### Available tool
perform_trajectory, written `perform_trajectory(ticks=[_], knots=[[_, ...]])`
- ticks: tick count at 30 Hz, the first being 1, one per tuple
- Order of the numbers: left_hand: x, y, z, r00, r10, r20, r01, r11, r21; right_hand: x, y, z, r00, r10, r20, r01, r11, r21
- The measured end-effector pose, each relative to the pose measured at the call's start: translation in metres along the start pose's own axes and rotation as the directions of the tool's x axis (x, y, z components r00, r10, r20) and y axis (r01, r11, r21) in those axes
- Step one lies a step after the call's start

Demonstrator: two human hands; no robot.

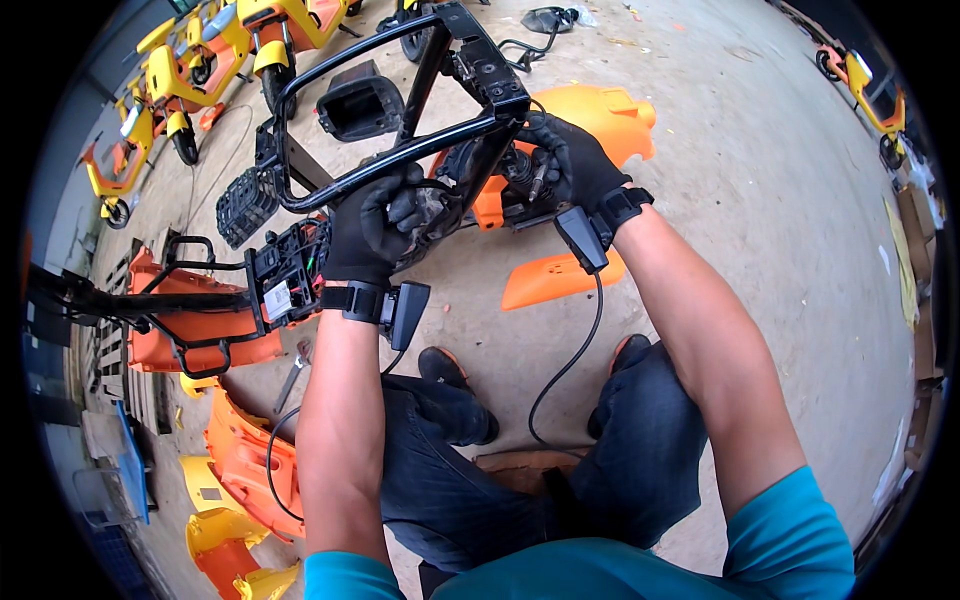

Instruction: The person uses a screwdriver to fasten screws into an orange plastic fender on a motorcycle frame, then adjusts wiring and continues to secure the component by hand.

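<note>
A stripped scooter frame [345,187] of black tubes stands before me. My left hand [370,230], in a black glove, is closed below its near tube, beside dark cables and parts. What the curled fingers hold is hidden. At the frame's right side my right hand [575,160], also gloved, has its fingers bent in around something I cannot make out. Just left of that hand are a black coil-spring shock absorber [518,170] and a thin silver metal piece [538,183]. Both wrists wear strapped black devices with cables.
An orange body panel [590,115] lies behind my right hand, and another orange panel [545,280] nearer me. A wrench [292,380] is on the floor at left, near orange panels [250,450]. Yellow-orange scooters [195,75] stand at far left. A black open box [360,105] shows through the frame.
</note>
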State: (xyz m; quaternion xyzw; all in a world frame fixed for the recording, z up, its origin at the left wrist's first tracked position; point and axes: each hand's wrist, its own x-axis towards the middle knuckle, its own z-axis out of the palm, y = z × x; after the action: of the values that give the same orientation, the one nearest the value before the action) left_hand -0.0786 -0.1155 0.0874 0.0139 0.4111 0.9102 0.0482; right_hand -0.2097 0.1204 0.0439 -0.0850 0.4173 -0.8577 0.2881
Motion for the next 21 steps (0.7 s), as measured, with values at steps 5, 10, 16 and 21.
perform_trajectory(ticks=[5, 10, 16, 21], knots=[[-0.014, 0.004, -0.017, 0.999, -0.001, -0.038, -0.004, 0.991, -0.134, -0.020, -0.008, 0.020, 0.998, -0.009, -0.067, -0.002, 0.986, -0.169], [-0.017, 0.005, -0.019, 0.992, 0.010, -0.126, -0.030, 0.987, -0.158, -0.025, -0.012, -0.002, 0.993, -0.017, -0.114, -0.017, 0.955, -0.295], [-0.021, 0.005, -0.027, 0.992, -0.031, -0.126, 0.012, 0.988, -0.151, -0.036, -0.017, -0.016, 0.988, -0.021, -0.153, -0.057, 0.872, -0.486], [-0.027, 0.001, -0.030, 0.965, -0.047, -0.257, 0.024, 0.995, -0.092, -0.050, -0.026, -0.021, 0.997, 0.011, -0.078, -0.054, 0.819, -0.572]])
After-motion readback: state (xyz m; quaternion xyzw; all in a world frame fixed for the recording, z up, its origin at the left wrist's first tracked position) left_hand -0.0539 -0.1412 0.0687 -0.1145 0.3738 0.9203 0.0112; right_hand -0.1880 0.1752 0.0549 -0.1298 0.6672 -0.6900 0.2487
